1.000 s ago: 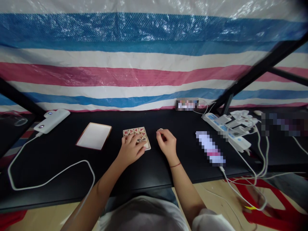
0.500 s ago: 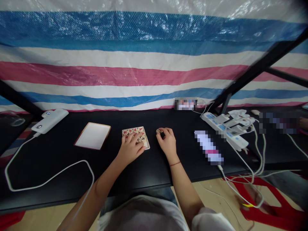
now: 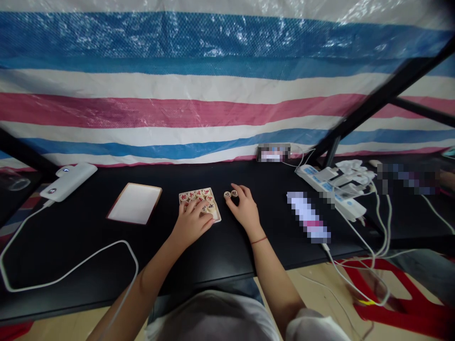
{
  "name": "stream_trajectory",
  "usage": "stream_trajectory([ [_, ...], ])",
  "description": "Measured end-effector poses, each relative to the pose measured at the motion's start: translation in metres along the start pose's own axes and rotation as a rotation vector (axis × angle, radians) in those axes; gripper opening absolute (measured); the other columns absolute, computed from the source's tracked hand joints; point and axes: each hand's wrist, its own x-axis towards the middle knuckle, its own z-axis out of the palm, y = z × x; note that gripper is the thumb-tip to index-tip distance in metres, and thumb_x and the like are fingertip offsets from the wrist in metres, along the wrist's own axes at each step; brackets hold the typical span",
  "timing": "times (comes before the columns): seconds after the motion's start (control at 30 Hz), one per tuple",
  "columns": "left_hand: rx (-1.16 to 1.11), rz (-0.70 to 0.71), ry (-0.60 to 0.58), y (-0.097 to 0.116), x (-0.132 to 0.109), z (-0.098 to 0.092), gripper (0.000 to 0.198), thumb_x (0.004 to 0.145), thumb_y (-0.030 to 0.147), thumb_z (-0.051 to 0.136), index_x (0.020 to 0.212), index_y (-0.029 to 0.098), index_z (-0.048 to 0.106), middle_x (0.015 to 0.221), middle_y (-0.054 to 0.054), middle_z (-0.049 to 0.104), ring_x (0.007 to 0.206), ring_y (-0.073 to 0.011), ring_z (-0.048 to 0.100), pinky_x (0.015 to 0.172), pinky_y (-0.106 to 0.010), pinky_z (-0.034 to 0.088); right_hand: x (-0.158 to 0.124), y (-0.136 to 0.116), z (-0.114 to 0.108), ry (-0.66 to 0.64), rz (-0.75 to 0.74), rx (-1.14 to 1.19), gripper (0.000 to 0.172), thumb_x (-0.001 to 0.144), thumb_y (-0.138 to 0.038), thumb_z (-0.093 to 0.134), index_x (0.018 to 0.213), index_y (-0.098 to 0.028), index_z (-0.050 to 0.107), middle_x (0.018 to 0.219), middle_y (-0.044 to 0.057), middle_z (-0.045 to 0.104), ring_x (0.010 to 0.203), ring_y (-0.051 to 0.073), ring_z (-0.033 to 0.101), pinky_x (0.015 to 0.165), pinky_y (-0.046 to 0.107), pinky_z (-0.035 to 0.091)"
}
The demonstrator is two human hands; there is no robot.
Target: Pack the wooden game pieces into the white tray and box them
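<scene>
Hands, two. Left hand: spread over one square white tray of round cream pieces with red or black characters; full count hidden beneath the fingers, and whether it grips cannot be told. Right hand: thumb and forefinger apart, just beside two round cream discs with black characters, lying on one black tabletop, right of the tray. One shallow white-lined lid, left of the tray.
</scene>
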Motion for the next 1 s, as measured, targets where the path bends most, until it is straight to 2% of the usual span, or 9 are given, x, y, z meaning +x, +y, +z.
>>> stream_trajectory([
  [0.07,-0.009,-0.002,-0.007,-0.001,0.0,0.0,0.018,0.089,0.031,0.059,0.076,0.025,0.069,0.117,-0.003,0.066,0.109,-0.0271,0.054,0.093,-0.047,0.033,0.001,-0.001,0.001,-0.058,-0.039,-0.064,0.043,0.089,-0.041,0.056,0.13,-0.028,0.056,0.13,0.009,0.054,0.088,0.02,0.066,0.064,0.028,0.051],
  [0.17,-0.022,-0.001,-0.017,-0.003,0.0,0.0,0.015,0.088,0.031,0.061,0.077,0.025,0.07,0.116,-0.003,0.066,0.11,-0.0265,0.053,0.093,-0.046,0.033,0.002,-0.001,0.003,-0.121,-0.096,-0.135,0.036,0.09,-0.04,0.055,0.124,-0.029,0.062,0.126,0.008,0.057,0.09,0.021,0.066,0.066,0.027,0.051],
  [0.3,-0.032,0.022,-0.031,-0.007,0.0,0.0,0.016,0.088,0.033,0.06,0.077,0.026,0.07,0.114,-0.003,0.066,0.108,-0.0257,0.053,0.092,-0.045,0.033,0.003,0.002,0.005,-0.117,-0.11,-0.126,0.029,0.092,-0.031,0.053,0.116,-0.024,0.067,0.115,0.009,0.06,0.084,0.019,0.066,0.069,0.027,0.051],
  [0.5,-0.034,0.013,-0.049,-0.007,-0.001,-0.001,0.018,0.089,0.034,0.059,0.078,0.026,0.07,0.115,-0.003,0.066,0.108,-0.0253,0.054,0.091,-0.044,0.034,0.003,0.009,0.005,-0.1,-0.106,-0.038,0.031,0.09,-0.03,0.054,0.116,-0.019,0.065,0.11,0.01,0.061,0.085,0.02,0.066,0.075,0.03,0.052],
  [0.6,-0.038,0.008,-0.049,-0.005,-0.001,-0.006,0.014,0.089,0.035,0.059,0.086,0.028,0.071,0.116,-0.004,0.065,0.109,-0.0259,0.054,0.091,-0.045,0.035,0.003,0.012,0.005,-0.102,-0.095,0.026,0.029,0.088,-0.031,0.055,0.112,-0.019,0.067,0.108,0.01,0.062,0.084,0.02,0.066,0.076,0.031,0.052],
  [0.7,-0.06,-0.02,-0.035,-0.004,0.004,-0.011,0.027,0.088,0.039,0.06,0.112,0.03,0.067,0.12,-0.007,0.063,0.11,-0.0272,0.053,0.094,-0.045,0.037,0.004,0.012,0.004,-0.076,-0.081,0.218,0.027,0.086,-0.035,0.058,0.106,-0.019,0.068,0.106,0.01,0.064,0.086,0.02,0.064,0.077,0.031,0.051],
  [0.8,-0.123,-0.067,-0.034,-0.006,0.015,-0.009,0.038,0.091,0.035,0.055,0.129,0.027,0.057,0.124,-0.009,0.06,0.113,-0.0256,0.054,0.098,-0.043,0.04,0.003,0.007,0.002,-0.091,0.005,0.539,0.033,0.081,-0.043,0.064,0.102,-0.018,0.069,0.099,0.008,0.066,0.069,0.014,0.06,0.064,0.027,0.049],
  [0.9,-0.235,-0.055,-0.052,-0.007,0.027,-0.002,0.042,0.094,0.033,0.051,0.135,0.026,0.05,0.131,-0.01,0.055,0.115,-0.0228,0.056,0.098,-0.039,0.045,0.0,0.0,0.002,-0.255,0.157,0.857,0.044,0.077,-0.05,0.069,0.106,-0.017,0.067,0.069,0.0,0.06,0.047,0.007,0.044,0.045,0.022,0.037],
  [1.0,-0.303,-0.041,-0.052,-0.005,0.033,0.006,0.039,0.094,0.033,0.052,0.132,0.025,0.052,0.125,-0.009,0.059,0.112,-0.0217,0.059,0.094,-0.036,0.049,-0.003,-0.005,0.002,-0.399,0.205,1.061,0.045,0.075,-0.05,0.072,0.105,-0.017,0.066,0.051,-0.007,0.046,0.043,0.006,0.036,0.04,0.02,0.026],
])
